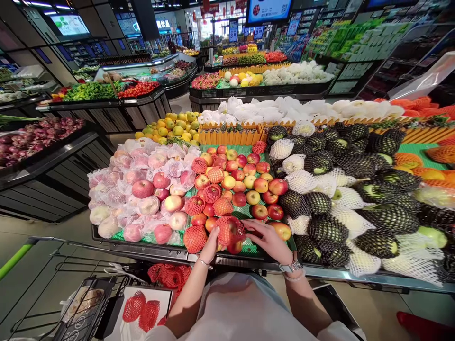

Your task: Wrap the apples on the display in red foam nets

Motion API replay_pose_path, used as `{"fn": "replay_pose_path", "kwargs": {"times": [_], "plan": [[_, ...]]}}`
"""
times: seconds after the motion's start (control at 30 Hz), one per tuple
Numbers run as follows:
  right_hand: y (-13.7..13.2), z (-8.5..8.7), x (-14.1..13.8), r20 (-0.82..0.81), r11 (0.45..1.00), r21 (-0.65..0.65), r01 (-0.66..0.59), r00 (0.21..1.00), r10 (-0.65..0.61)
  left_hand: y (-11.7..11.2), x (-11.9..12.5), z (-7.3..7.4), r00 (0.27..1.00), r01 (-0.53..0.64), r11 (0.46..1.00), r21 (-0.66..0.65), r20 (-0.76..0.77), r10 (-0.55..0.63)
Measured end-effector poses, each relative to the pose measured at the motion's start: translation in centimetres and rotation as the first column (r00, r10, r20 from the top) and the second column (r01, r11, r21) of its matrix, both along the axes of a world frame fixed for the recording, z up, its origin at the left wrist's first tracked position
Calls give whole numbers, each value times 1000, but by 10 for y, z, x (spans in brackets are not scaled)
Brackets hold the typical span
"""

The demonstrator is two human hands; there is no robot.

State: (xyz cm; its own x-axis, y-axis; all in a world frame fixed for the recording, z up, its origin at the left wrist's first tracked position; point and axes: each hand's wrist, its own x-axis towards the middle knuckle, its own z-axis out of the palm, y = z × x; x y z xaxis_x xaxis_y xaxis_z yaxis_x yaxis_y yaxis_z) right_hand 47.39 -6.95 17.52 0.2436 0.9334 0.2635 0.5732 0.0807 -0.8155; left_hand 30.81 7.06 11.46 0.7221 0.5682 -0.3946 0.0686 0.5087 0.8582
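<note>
Low in the middle of the frame, both hands are on one netted apple point(230, 230): left hand point(210, 246) grips beneath, right hand point(269, 239) touches beside, above the counter point(106, 235).

The netted apple point(230, 230) wore a red foam mesh sleeve, matt and open-weave. The loose apples point(253, 182) showed smooth, glossy skin. At left, the wrapped apples point(142, 187) sat in thin, shiny clear plastic film. Right of centre, the dark fruit point(355, 166) carried black and white foam netting. The fence divider point(231, 135) looked like matt orange plastic. The cart point(71, 265) was bare metal wire.
</note>
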Motion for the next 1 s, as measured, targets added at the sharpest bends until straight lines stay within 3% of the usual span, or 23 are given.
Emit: {"fn": "replay_pose_path", "kwargs": {"times": [0.17, 0.3, 0.5, 0.6, 0.77, 1.0], "plan": [[5, 0, -5, 94, 992, 100, 81, 991, -90, 3, -5, 8, 997, -74, 991, -109, -2, 74], [10, 4, -9, 211, 991, 136, 8, 977, -37, -2, -3, 17, 995, -87, 977, -193, -74, 74], [12, 6, -19, 260, 987, 130, -95, 964, 59, -9, 6, 36, 989, -20, 958, -287, 131, 60], [14, 4, -27, 211, 973, 225, -59, 977, 10, -9, 8, 43, 981, -68, 933, -353, 148, 127], [17, -6, -38, -37, 910, 333, 247, 968, -249, -10, 10, 49, 967, -155, 882, -445, 115, 228], [25, -20, -48, -233, 969, 223, 106, 971, -53, -16, 18, 54, 867, -174, 783, -597, 284, 409]]}}
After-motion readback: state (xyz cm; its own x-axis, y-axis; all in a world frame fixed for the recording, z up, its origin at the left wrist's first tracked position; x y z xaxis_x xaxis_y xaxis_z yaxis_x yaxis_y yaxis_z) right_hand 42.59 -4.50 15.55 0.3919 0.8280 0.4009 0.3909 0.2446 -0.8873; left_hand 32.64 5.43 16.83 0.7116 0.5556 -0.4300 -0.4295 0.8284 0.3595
